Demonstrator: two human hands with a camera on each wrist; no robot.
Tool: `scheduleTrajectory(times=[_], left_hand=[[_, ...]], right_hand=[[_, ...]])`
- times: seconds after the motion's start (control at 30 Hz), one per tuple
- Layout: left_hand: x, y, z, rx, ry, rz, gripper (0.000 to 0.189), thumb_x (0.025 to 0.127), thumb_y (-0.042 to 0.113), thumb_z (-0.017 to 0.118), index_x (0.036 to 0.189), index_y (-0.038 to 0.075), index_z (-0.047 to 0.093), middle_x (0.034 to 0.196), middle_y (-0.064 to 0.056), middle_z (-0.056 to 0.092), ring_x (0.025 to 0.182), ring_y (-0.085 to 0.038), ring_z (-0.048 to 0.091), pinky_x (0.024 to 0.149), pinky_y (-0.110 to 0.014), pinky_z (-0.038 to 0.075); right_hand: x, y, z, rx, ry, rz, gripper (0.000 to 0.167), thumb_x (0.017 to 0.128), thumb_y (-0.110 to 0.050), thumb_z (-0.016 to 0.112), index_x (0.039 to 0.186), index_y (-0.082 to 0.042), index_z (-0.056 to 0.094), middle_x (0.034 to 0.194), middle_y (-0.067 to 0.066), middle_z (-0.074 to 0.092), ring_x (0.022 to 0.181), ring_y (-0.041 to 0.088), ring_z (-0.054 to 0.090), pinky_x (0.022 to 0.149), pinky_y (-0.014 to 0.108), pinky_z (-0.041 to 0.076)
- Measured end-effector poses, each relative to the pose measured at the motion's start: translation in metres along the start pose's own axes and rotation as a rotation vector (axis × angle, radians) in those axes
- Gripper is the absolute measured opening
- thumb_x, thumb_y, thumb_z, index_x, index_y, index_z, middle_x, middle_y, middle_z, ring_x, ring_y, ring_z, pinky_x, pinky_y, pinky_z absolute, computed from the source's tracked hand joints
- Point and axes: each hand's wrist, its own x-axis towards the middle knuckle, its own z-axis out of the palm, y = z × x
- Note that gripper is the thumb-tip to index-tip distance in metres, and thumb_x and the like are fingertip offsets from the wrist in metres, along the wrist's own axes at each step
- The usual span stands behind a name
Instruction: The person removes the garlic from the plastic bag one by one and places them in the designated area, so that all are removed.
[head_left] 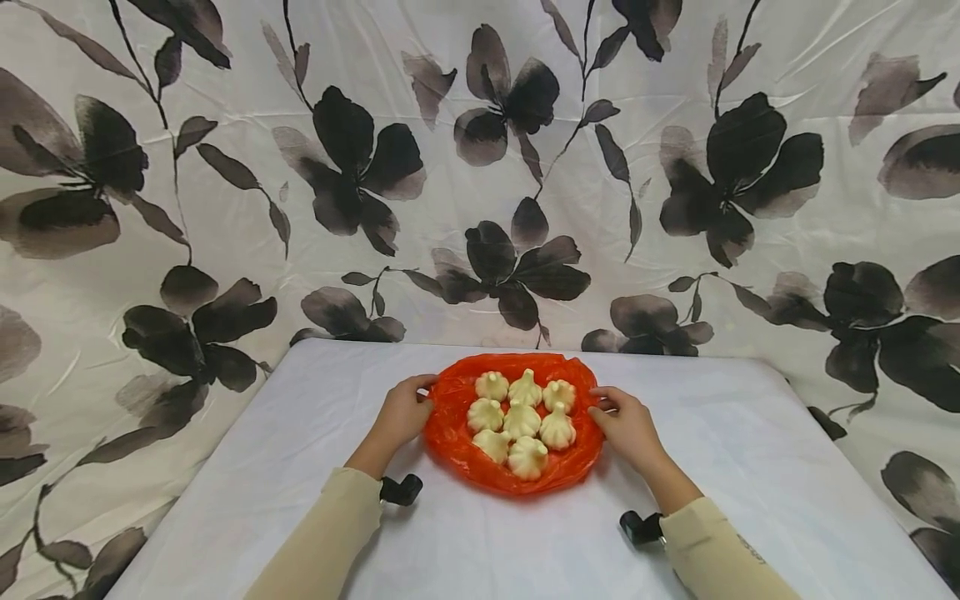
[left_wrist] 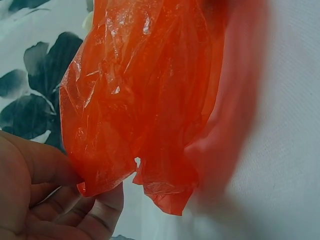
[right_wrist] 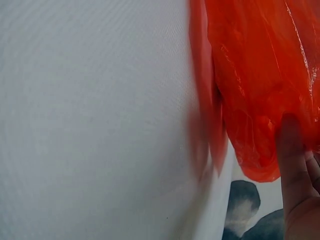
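Note:
A red plastic bag (head_left: 465,475) lies spread on the table with its rim rolled outward into a round shape. Several pale garlic bulbs (head_left: 522,421) sit grouped in its middle. At the bag's left edge, my left hand (head_left: 402,412) pinches the thin plastic between thumb and fingers; the left wrist view shows the crumpled red film (left_wrist: 145,100) leading to that grip. On the opposite side my right hand (head_left: 628,427) holds the right edge. In the right wrist view its thumb (right_wrist: 294,165) presses on the red plastic, and the other fingers are partly hidden.
A white cloth covers the table (head_left: 300,433). Behind it hangs a pale curtain (head_left: 420,192) with dark flowers. Small black devices, one on the left wrist (head_left: 401,490) and one on the right wrist (head_left: 641,528), stick out above the tabletop.

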Motion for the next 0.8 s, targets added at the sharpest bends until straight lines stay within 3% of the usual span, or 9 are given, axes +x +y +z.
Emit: scheduleTrajectory(times=[0.43,0.8], left_hand=[[0.001,-0.004,0.009,-0.007,-0.011,-0.019,0.048,0.090,0.007,0.057,0.137,0.010,0.054,0.125,-0.010,0.060,0.102,-0.024,0.059,0.080,-0.032,0.058],[0.001,-0.005,0.008,-0.011,0.008,-0.013,0.048,0.092,0.022,0.058,0.140,0.022,0.050,0.127,-0.009,0.058,0.101,-0.024,0.057,0.077,-0.031,0.058]], right_hand=[[-0.007,0.005,-0.010,-0.080,0.001,0.009,0.033,0.089,-0.011,0.063,0.122,-0.006,0.062,0.100,0.015,0.067,0.082,0.020,0.065,0.064,0.028,0.058],[-0.010,0.004,-0.013,-0.088,-0.011,-0.002,0.034,0.088,-0.010,0.062,0.122,-0.005,0.061,0.099,0.015,0.067,0.080,0.019,0.067,0.062,0.028,0.059]])
